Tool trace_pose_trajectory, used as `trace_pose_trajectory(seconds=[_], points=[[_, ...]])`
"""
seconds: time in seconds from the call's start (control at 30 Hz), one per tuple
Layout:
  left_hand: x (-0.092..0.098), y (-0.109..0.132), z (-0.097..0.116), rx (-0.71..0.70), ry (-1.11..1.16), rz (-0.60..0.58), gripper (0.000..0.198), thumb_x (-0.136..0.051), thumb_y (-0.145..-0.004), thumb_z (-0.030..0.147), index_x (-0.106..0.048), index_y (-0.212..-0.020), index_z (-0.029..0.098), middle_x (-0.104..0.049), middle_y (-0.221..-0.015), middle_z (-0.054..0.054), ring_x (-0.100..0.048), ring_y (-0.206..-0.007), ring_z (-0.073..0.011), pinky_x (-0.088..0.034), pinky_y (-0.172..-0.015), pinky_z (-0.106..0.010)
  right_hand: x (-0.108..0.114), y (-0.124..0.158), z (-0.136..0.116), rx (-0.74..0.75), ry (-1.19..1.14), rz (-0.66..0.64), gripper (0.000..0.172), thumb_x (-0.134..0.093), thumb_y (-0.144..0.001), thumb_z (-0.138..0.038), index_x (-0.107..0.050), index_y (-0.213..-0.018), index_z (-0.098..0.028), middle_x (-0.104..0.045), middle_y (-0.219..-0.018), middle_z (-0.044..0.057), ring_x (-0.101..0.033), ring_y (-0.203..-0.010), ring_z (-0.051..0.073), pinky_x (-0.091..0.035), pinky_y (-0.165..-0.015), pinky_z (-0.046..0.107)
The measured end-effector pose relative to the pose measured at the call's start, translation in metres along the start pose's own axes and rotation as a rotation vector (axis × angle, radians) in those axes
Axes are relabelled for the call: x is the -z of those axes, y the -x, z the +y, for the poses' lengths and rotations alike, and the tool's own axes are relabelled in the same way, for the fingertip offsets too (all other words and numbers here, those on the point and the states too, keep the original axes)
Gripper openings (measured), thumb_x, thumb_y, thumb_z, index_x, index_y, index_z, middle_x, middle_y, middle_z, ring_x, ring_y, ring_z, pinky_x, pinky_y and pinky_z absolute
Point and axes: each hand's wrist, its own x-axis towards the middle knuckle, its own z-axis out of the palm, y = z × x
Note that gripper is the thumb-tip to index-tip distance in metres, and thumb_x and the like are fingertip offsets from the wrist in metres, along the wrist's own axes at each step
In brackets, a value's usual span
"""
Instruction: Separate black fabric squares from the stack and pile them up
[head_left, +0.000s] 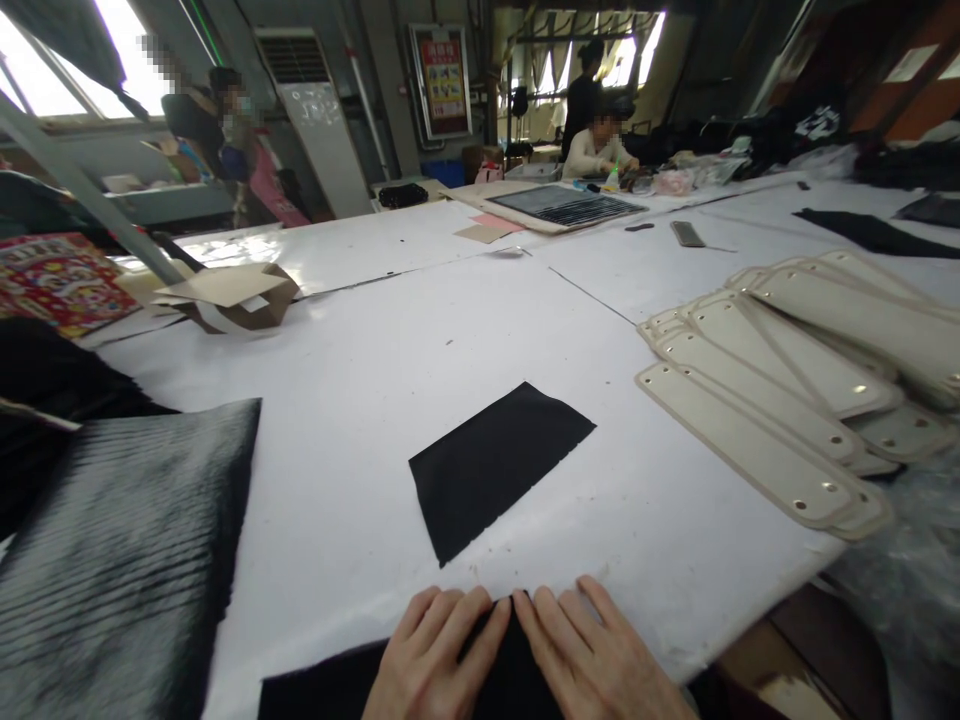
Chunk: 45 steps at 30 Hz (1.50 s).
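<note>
My left hand (pixel 431 655) and my right hand (pixel 592 655) lie flat side by side at the near edge of the white table (pixel 360 340), fingers stretched out on a black fabric piece (pixel 322 695) that runs along the bottom of the view. Both hands press on it and hold nothing. A second, smaller black fabric rectangle (pixel 495 465) lies flat on the table just beyond my fingertips, apart from them.
A tall stack of black fabric sheets (pixel 120 560) sits at the left. Several cream leather straps with rivets (pixel 802 390) are piled at the right. Farther off lie a folded cardboard box (pixel 232 295), a dark tray (pixel 562 205), and people working at the back.
</note>
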Motion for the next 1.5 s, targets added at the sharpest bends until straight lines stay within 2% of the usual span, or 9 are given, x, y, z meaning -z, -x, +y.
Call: trace_pose_trajectory(seconds=[0.33,0.53,0.67,0.77,0.83,0.93,1.07,1.27,1.5], points=[[0.007,-0.001,0.004,0.045,0.062,-0.084,0.039,-0.036,-0.096,0.013,-0.060,-0.127,0.015,-0.064,-0.110,-0.010,-0.057,-0.092,-0.0218,-0.048,-0.082,-0.036,0.004,-0.002,0.000,-0.036,-0.044,-0.029,0.044,-0.032,-0.088,-0.007,-0.059,-0.122,-0.010,-0.066,-0.108,0.009,-0.055,-0.100,0.024,-0.038,-0.093,0.043],[0.008,0.000,0.006,0.100,0.127,-0.156,0.041,-0.041,-0.094,0.011,-0.054,-0.132,0.014,-0.061,-0.112,-0.011,-0.055,-0.091,-0.0226,-0.048,-0.081,-0.039,0.015,-0.005,0.005,-0.096,-0.238,-0.153,0.054,-0.036,-0.081,-0.007,-0.054,-0.132,-0.011,-0.064,-0.108,0.012,-0.058,-0.095,0.026,-0.046,-0.088,0.046],[0.012,0.000,0.009,0.146,0.156,-0.226,0.040,-0.043,-0.094,0.013,-0.052,-0.133,0.018,-0.060,-0.113,-0.009,-0.054,-0.091,-0.0224,-0.047,-0.081,-0.039,0.032,-0.022,0.012,-0.319,-0.598,-0.193,0.046,-0.035,-0.091,-0.009,-0.056,-0.130,-0.021,-0.063,-0.107,0.010,-0.061,-0.095,0.020,-0.053,-0.082,0.035],[0.016,-0.001,0.011,0.169,0.154,-0.240,0.037,-0.045,-0.095,0.015,-0.052,-0.131,0.021,-0.060,-0.110,-0.007,-0.053,-0.092,-0.0224,-0.045,-0.082,-0.039,0.034,-0.040,0.006,-0.559,-0.862,-0.084,0.034,-0.041,-0.097,-0.021,-0.059,-0.125,-0.023,-0.064,-0.112,0.009,-0.064,-0.098,0.018,-0.055,-0.083,0.029],[0.018,-0.001,0.013,0.180,0.152,-0.227,0.034,-0.045,-0.096,0.017,-0.053,-0.129,0.020,-0.060,-0.109,-0.007,-0.053,-0.092,-0.0219,-0.044,-0.082,-0.038,0.027,-0.049,-0.005,-0.640,-0.921,-0.026,0.029,-0.045,-0.097,-0.026,-0.062,-0.119,-0.022,-0.067,-0.109,0.008,-0.066,-0.094,0.018,-0.056,-0.082,0.029],[0.023,0.003,0.013,0.217,0.183,-0.181,0.027,-0.048,-0.095,0.019,-0.057,-0.120,0.021,-0.061,-0.107,-0.006,-0.053,-0.092,-0.0208,-0.043,-0.082,-0.037,0.009,-0.051,-0.024,-0.587,-0.830,0.023,0.025,-0.045,-0.096,-0.026,-0.066,-0.110,-0.021,-0.069,-0.101,0.007,-0.067,-0.091,0.019,-0.056,-0.081,0.030],[0.034,0.020,0.003,0.314,0.216,-0.117,0.023,-0.051,-0.093,0.017,-0.060,-0.113,0.022,-0.063,-0.099,-0.003,-0.053,-0.092,-0.0201,-0.041,-0.080,-0.035,-0.006,-0.042,-0.035,-0.431,-0.685,0.047,0.028,-0.041,-0.097,-0.024,-0.064,-0.114,-0.021,-0.068,-0.103,0.007,-0.066,-0.095,0.020,-0.055,-0.084,0.033],[0.045,0.054,-0.020,0.293,0.171,-0.114,0.031,-0.053,-0.090,0.012,-0.061,-0.117,0.023,-0.063,-0.101,-0.003,-0.054,-0.091,-0.0192,-0.041,-0.081,-0.034,-0.005,-0.036,-0.038,-0.295,-0.543,0.019,0.033,-0.038,-0.097,-0.019,-0.062,-0.120,-0.022,-0.066,-0.104,0.008,-0.064,-0.097,0.020,-0.055,-0.085,0.033],[0.055,0.074,-0.037,0.229,0.155,-0.117,0.037,-0.046,-0.092,0.012,-0.057,-0.126,0.022,-0.062,-0.106,-0.006,-0.054,-0.096,-0.0189,-0.045,-0.085,-0.032,0.001,-0.031,-0.051,-0.163,-0.374,-0.029,0.040,-0.036,-0.096,-0.014,-0.057,-0.129,-0.022,-0.064,-0.112,0.009,-0.062,-0.100,0.022,-0.056,-0.082,0.034]])
